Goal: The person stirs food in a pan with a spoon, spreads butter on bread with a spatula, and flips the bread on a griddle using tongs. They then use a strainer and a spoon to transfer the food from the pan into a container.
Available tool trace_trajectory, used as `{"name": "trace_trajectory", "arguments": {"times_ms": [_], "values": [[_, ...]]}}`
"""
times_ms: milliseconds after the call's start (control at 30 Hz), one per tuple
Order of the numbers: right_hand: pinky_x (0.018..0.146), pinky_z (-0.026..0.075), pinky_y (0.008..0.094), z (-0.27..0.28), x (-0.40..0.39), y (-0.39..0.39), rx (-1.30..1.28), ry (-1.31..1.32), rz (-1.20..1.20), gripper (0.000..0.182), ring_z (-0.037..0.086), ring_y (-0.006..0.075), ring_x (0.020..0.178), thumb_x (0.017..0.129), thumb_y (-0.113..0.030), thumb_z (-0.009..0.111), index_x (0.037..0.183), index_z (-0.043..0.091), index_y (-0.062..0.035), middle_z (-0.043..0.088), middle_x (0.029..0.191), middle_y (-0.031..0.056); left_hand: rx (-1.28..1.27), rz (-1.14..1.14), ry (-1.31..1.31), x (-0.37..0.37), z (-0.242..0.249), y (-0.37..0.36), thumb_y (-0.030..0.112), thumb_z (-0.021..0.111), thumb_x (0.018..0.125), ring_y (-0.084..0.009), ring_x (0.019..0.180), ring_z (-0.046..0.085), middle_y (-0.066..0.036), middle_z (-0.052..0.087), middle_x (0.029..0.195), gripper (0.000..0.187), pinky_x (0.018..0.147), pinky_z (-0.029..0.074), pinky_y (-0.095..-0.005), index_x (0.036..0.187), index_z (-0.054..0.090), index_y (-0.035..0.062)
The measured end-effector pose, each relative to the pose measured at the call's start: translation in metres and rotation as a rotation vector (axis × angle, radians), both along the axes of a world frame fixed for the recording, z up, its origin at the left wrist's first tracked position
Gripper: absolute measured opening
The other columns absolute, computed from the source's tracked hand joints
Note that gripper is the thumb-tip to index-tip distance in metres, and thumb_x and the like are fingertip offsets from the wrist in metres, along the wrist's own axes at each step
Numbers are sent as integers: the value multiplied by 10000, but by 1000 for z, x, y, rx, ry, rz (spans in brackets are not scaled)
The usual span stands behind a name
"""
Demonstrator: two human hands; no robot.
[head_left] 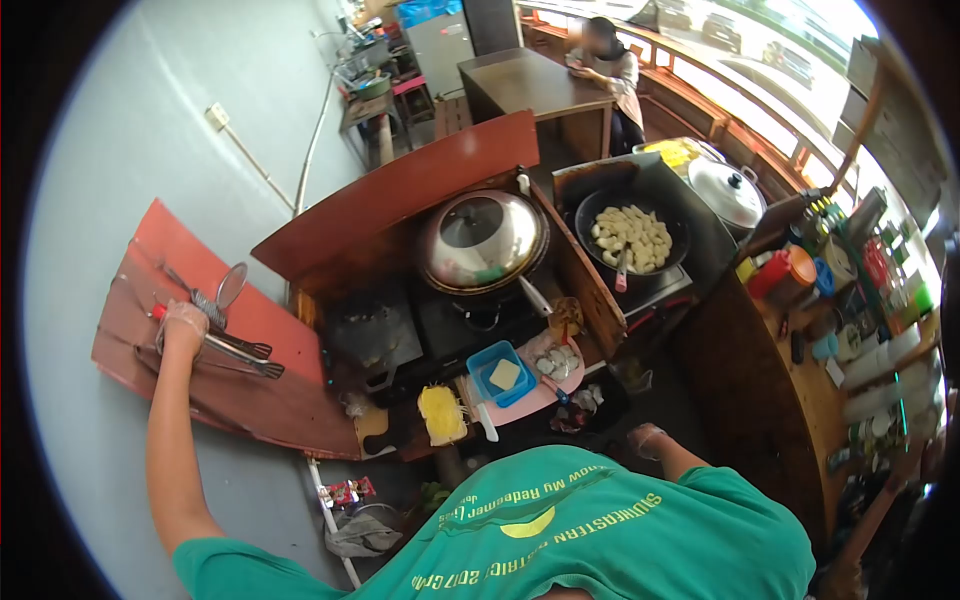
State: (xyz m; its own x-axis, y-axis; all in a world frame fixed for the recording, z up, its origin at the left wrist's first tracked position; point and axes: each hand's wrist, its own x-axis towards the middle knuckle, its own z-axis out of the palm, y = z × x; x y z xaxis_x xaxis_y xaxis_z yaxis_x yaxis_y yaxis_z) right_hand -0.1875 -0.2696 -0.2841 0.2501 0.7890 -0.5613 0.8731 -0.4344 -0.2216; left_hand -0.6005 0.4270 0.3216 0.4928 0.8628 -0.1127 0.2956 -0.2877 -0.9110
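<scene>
Against the red board at the left, my left hand (184, 328), in a clear glove, is raised among hanging utensils. Its fingers are closed at the handles, and what they grip is too small to tell. Tongs or spatulas (250, 358) and a small strainer (232, 286) hang beside it. My right hand (650, 438), also gloved, is low near my body at the right, its fingers blurred and partly hidden. In front of me are a yellow-topped bread slice (442, 414), a knife (487, 422) and a blue container (502, 374) with a pale block (504, 375).
A lidded pan (484, 240) sits on the stove. Right of it, a wok (632, 232) holds pale pieces and a pink-handled utensil. A lidded pot (726, 194) stands behind. Bottles and jars crowd the right counter (800, 400). A person (615, 75) is beside the far table (535, 82).
</scene>
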Motion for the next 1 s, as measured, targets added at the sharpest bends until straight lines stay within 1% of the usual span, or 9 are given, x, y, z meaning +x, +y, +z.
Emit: {"name": "trace_trajectory", "arguments": {"times_ms": [200, 433, 500, 700, 767, 833, 867, 900, 1000], "values": [[939, 509, 410, 32, -15, -23, -302, 48, -7, 301, 611, 334, 1120, 881, -134, 508, 1116, 676, -50, 646, 1183, 169, 71, -91, 52, 25, 31, 4, 196, 586, 880, -219, 1037, 658, -92, 710, 1039, 181, 918, 480, -365, 935, 754, 155], [925, 520, 400, -14, -1, -72, -421, 24, 45, 316, 622, 325, 1110, 845, -75, 516, 1115, 679, -70, 640, 1196, 168, 71, -172, 141, 76, 56, -43, 141, 579, 836, -290, 880, 669, -122, 698, 881, 153, 788, 513, -413, 803, 718, 85], [905, 527, 406, -9, 10, -74, -399, 30, 35, 306, 630, 321, 1099, 840, -85, 522, 1100, 684, -67, 645, 1183, 177, 102, -562, -292, 65, 35, -68, 107, 588, 792, -343, 831, 650, -152, 668, 818, 118, 749, 516, -456, 730, 673, 54], [866, 536, 429, 43, 28, -3, -428, 72, 114, 266, 653, 343, 1040, 843, -107, 513, 1010, 711, -47, 671, 1087, 205, -89, -123, -793, 47, -79, -246, 217, 661, 799, -351, 831, 650, -180, 660, 849, 177, 743, 523, -472, 843, 685, 47], [854, 539, 433, 38, 38, 5, -352, 77, 82, 261, 660, 350, 1020, 846, -116, 510, 987, 716, -42, 679, 1055, 211, -283, 110, -1039, -15, -175, -269, 255, 671, 821, -382, 882, 625, -190, 664, 969, 284, 817, 494, -477, 1033, 672, 66], [830, 543, 436, 39, 48, 8, -267, 89, 138, 260, 671, 360, 982, 856, -137, 507, 970, 717, -36, 687, 1011, 214, -628, 464, -1707, -70, -279, -326, 249, 658, 883, -225, 766, 638, -103, 664, 876, 269, 710, 506, -366, 1015, 622, 17], [806, 546, 447, 18, 58, 1, -287, 164, -50, 259, 676, 360, 964, 857, -148, 509, 962, 717, -35, 691, 999, 209, -767, 963, -1971, -86, -322, -361, 248, 665, 893, -114, 689, 586, -38, 626, 824, 198, 614, 481, -289, 960, 601, 73], [800, 547, 450, -35, 83, -22, -230, 253, -133, 255, 678, 358, 960, 853, -149, 514, 955, 717, -34, 692, 996, 207, -930, 971, -2206, -107, -379, -397, 242, 669, 890, -87, 634, 557, -10, 617, 817, 160, 548, 460, -263, 940, 578, 120], [759, 556, 451, -149, 147, -77, -51, 527, -351, 222, 689, 348, 922, 834, -143, 537, 904, 719, -35, 702, 953, 193, -996, 1328, -2364, -79, -416, -476, 268, 662, 900, -101, 637, 566, 7, 622, 839, 199, 519, 471, -272, 998, 581, 116]]}}
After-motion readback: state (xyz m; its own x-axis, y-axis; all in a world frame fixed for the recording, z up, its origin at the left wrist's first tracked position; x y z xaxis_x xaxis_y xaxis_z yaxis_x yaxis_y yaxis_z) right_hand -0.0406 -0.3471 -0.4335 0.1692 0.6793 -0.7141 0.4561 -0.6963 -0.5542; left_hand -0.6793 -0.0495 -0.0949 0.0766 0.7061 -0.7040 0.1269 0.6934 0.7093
